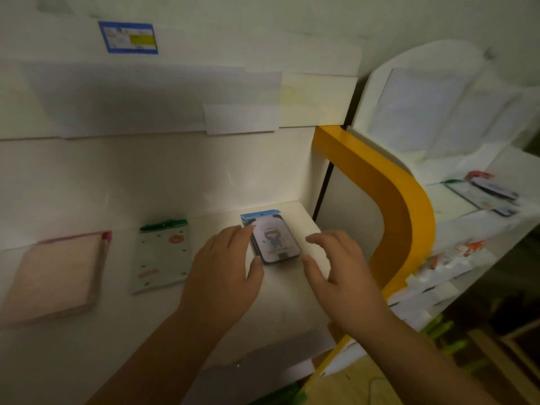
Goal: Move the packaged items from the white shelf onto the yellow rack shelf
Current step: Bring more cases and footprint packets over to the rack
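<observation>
Both hands' fingers [323, 239] spread apart beside the glossy rectangular blue-topped packet [274, 239] (rounded corners).

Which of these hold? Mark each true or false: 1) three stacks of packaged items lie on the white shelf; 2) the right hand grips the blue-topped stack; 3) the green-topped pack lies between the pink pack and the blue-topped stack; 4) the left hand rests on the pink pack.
1) True: the pink pack, the green-topped pack and the blue-topped stack lie on the white shelf.
2) False: the right hand hovers beside it, fingers spread, holding nothing.
3) True.
4) False: the left hand is at the blue-topped stack's left edge, far from the pink pack.
</observation>
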`<state>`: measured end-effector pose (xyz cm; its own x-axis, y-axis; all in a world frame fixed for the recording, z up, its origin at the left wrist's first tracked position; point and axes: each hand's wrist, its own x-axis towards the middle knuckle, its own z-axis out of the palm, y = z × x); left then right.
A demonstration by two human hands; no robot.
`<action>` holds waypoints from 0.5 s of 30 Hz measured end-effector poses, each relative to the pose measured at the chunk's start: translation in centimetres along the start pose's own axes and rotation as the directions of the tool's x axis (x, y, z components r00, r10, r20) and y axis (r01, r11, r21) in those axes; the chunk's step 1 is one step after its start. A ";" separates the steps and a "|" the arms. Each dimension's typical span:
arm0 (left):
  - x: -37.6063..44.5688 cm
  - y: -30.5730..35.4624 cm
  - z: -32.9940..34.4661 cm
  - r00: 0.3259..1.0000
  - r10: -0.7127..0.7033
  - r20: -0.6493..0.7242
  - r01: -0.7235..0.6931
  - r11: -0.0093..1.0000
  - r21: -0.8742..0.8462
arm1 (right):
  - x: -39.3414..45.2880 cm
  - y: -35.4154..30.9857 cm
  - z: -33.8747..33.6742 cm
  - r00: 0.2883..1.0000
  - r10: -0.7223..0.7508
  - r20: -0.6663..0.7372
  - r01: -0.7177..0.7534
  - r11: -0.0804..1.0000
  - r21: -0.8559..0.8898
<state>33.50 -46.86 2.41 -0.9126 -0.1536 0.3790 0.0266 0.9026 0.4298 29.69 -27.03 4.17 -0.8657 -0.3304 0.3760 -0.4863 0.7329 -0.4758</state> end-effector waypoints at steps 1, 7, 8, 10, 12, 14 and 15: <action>0.1 0.9 -0.4 1.000 0.011 -0.009 -0.012 1.000 -0.025 | -0.6 0.4 -1.2 0.999 -0.028 -0.019 0.028 0.999 0.032; 0.6 9.7 -1.4 0.982 0.156 -0.107 -0.165 0.983 -0.077 | -3.8 5.4 -9.3 0.974 -0.053 -0.219 0.078 0.991 0.110; 0.6 11.6 -1.2 0.979 0.174 -0.105 -0.184 0.978 -0.097 | -4.2 6.6 -10.2 0.970 -0.037 -0.242 0.063 0.993 0.100; 0.4 15.6 -0.4 0.971 0.218 -0.101 -0.228 0.968 -0.105 | -4.9 9.3 -11.9 0.969 0.002 -0.245 0.013 0.998 0.060; 0.1 19.5 1.0 0.959 0.265 -0.104 -0.273 0.959 -0.075 | -5.8 12.1 -13.6 0.974 0.026 -0.225 -0.024 1.000 0.009; -0.3 23.3 2.9 0.954 0.289 -0.078 -0.293 0.955 -0.052 | -6.9 15.0 -15.5 0.980 0.029 -0.196 -0.038 0.998 -0.041; -0.4 25.1 3.9 0.955 0.292 -0.056 -0.295 0.954 -0.048 | -7.4 16.3 -16.6 0.983 0.035 -0.179 -0.047 0.997 -0.063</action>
<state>32.93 -22.58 9.81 -0.8405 0.0946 0.5334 0.3144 0.8871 0.3380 30.14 -2.75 6.76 -0.8468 -0.1927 0.4958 -0.4368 0.7837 -0.4416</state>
